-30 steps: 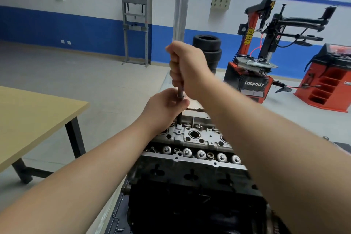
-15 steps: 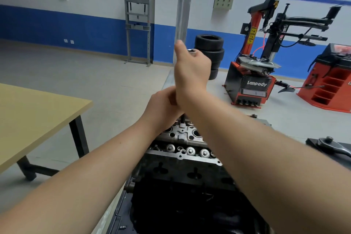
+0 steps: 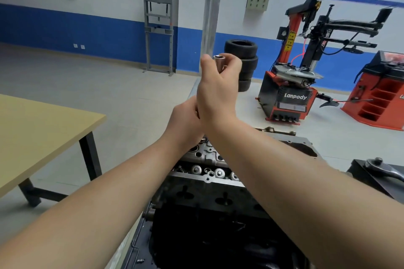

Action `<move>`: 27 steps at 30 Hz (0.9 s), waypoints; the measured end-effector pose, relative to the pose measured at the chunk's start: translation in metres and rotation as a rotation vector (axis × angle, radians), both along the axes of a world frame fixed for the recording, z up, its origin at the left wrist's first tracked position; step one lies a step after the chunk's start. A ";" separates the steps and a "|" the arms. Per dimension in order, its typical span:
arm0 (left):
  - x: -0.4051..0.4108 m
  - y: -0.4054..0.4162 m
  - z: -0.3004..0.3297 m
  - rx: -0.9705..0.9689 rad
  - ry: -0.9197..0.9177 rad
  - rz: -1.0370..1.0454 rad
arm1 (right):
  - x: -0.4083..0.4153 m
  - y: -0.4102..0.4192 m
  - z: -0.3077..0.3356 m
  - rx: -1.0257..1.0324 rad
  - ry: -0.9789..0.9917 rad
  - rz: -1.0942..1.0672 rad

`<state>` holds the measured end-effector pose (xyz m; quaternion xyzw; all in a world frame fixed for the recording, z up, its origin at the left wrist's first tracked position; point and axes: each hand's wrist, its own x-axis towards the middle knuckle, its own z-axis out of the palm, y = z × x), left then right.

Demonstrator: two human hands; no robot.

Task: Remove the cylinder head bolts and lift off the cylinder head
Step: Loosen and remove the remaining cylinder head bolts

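The engine sits low in the middle, its silver cylinder head [image 3: 205, 156] with round valve tops showing above the dark block [image 3: 209, 220]. My right hand [image 3: 216, 91] is raised above the head and grips a silver socket tool [image 3: 218, 59], whose top end pokes out between thumb and fingers. My left hand [image 3: 185, 124] is just below it, curled around the tool's lower shaft; my right wrist hides the fingers. The bolt under the tool is hidden by both hands.
A wooden table [image 3: 43, 129] stands at the left. A ratchet wrench [image 3: 384, 170] lies on a dark stand at the right. Behind are stacked tyres [image 3: 244, 59], a red tyre changer [image 3: 290, 98], a red machine [image 3: 380, 98] and a grey press frame [image 3: 158, 33].
My right hand has risen and shifted right along the tool, which now shows its top end. The view has tilted, bringing the ratchet at the right into sight.
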<state>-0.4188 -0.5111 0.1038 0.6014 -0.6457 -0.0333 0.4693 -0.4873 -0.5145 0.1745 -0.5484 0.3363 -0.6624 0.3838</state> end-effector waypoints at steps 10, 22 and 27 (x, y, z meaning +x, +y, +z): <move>0.006 -0.005 -0.008 0.041 0.449 -0.224 | -0.045 -0.033 0.036 0.272 0.153 0.522; 0.004 0.002 -0.010 0.094 0.470 -0.299 | -0.039 -0.038 0.031 0.209 0.191 0.616; 0.004 0.000 -0.006 0.071 0.461 -0.317 | -0.046 -0.031 0.024 0.148 0.119 0.281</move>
